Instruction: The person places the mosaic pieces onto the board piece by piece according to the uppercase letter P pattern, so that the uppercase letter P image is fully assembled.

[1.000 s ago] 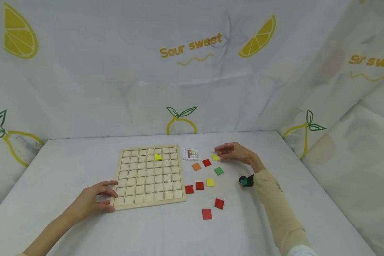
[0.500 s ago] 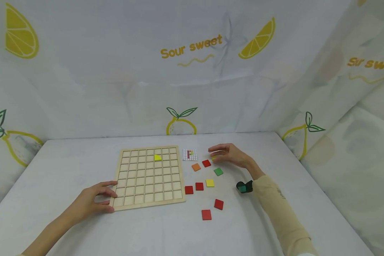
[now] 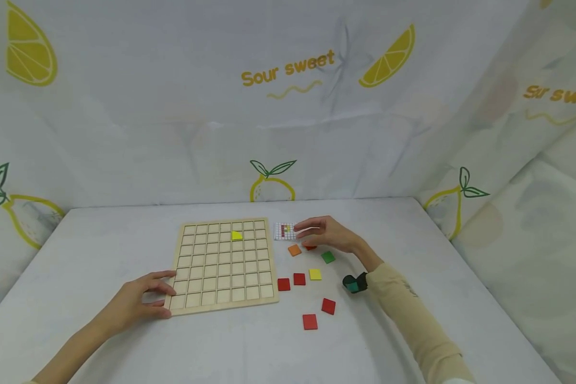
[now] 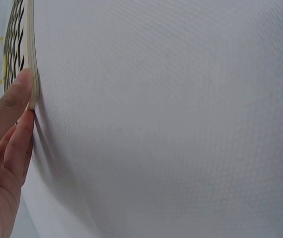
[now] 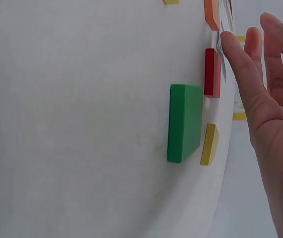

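Note:
A wooden grid board (image 3: 211,308) lies on the white table, one yellow rounded piece (image 3: 237,236) in a cell near its far side. My left hand (image 3: 136,301) holds the board's near-left corner between thumb and fingers; the left wrist view shows the thumb tip on the edge. My right hand (image 3: 333,234) hovers, fingers loosely extended and apart, nothing between them. Its thumb is over a red tile (image 3: 311,248), its fingertips overlap a small pattern card (image 3: 280,231). Behind a green tile (image 5: 185,124), a yellow piece (image 5: 209,145) lies on the table, hidden by the hand in the head view.
Right of the board lie an orange tile (image 3: 294,250), a yellow square tile (image 3: 315,274) and several red tiles (image 3: 300,279). A dark wrist camera (image 3: 354,284) hangs by the right sleeve (image 3: 408,309). A lemon-print cloth (image 3: 182,133) stands behind the table.
My right hand has moved left, from beside the yellow piece to over the red tile and the card's right edge. The left hand and the board have stayed put.

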The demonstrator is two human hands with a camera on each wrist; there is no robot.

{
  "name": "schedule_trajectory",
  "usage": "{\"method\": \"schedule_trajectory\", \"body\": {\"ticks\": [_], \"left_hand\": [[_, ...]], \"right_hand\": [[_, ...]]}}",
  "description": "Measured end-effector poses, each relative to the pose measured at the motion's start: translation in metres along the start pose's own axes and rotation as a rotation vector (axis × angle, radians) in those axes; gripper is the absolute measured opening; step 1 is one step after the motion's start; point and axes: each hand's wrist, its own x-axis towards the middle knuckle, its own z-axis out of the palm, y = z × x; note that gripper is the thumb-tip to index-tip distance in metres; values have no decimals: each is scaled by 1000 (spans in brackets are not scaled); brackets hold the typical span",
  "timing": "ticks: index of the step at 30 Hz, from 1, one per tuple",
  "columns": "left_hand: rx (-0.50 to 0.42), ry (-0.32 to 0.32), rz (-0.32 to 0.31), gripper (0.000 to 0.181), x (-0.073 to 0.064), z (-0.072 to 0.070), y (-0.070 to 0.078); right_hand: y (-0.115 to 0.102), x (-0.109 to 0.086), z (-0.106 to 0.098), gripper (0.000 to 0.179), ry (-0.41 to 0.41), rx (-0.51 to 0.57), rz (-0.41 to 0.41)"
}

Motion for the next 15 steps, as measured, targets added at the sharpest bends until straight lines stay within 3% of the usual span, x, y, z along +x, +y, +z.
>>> {"method": "schedule_trajectory", "body": {"ticks": [15], "left_hand": [[5,8,17,33,0,0,1]], "right_hand": [[-7,7,24,39,-104,-132,30]]}}
